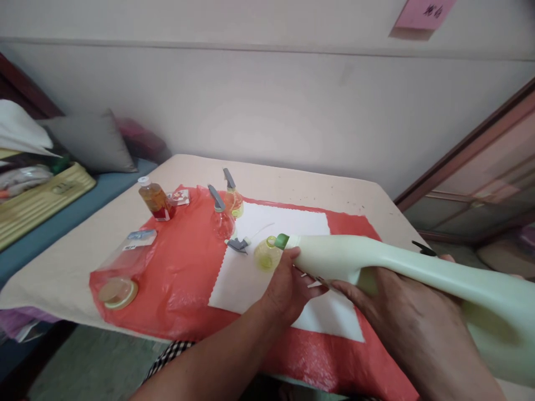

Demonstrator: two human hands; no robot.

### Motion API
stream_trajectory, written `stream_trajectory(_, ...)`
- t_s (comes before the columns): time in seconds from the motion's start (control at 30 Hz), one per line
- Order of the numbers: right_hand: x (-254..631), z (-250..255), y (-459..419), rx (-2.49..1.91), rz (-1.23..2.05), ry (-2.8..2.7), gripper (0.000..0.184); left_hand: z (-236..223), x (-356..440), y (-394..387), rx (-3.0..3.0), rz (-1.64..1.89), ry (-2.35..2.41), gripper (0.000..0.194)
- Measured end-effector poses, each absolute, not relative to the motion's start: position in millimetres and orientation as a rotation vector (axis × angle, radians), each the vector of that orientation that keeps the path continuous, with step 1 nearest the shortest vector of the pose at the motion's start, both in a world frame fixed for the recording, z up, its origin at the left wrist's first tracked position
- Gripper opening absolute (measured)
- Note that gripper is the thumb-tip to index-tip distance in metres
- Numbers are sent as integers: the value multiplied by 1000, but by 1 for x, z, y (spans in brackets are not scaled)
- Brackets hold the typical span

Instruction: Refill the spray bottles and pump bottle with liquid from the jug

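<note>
A large pale green plastic jug [346, 253] lies tilted nearly level across both hands, its dark green spout [282, 241] pointing left. My right hand [409, 312] is wrapped around its handle. Beneath the neck, my left hand [290, 287] supports it, thumb against its side and some fingers stretched out below. The spout is at the mouth of a small clear bottle [264, 257] with yellowish liquid low inside. Left of that bottle, a grey spray head [238, 245] with a thin tube lies on white paper [242, 284].
Two spray bottles with grey heads, one reddish [223, 223] and one yellowish [234, 205], stand behind. Further left are an amber bottle [155, 199], a clear plastic bag [136, 250] and a round clear container [118, 292]. Red plastic sheeting [184, 295] covers part of the table.
</note>
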State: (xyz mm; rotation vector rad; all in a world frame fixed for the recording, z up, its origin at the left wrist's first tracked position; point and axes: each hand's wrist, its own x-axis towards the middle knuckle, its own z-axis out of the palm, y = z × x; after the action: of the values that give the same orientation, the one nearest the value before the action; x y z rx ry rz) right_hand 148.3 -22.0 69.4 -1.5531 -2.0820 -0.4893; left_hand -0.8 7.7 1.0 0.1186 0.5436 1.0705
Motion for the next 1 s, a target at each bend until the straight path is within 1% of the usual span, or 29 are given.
stream_trajectory(0.1, 148, 69, -21, -1513, -782, -2202, 77, 0, -1, 8, 112, 1074, 535, 44)
stream_trajectory(0.17, 148, 69, -20, -1496, -845, -2209, 76, 0, -1, 9, 112, 1075, 536, 44)
stream_trajectory(0.43, 146, 68, -21, -1530, -835, -2185, 69, -2, -1, 10, 115, 1075, 489, 46)
stream_trajectory(0.73, 142, 69, -24, -1474, -907, -2206, 70, -5, 0, 10, 105, 1079, 421, 47)
stream_trajectory(1.0, 141, 68, -25, -1475, -919, -2200, 58, -4, -1, 12, 102, 1083, 423, 48)
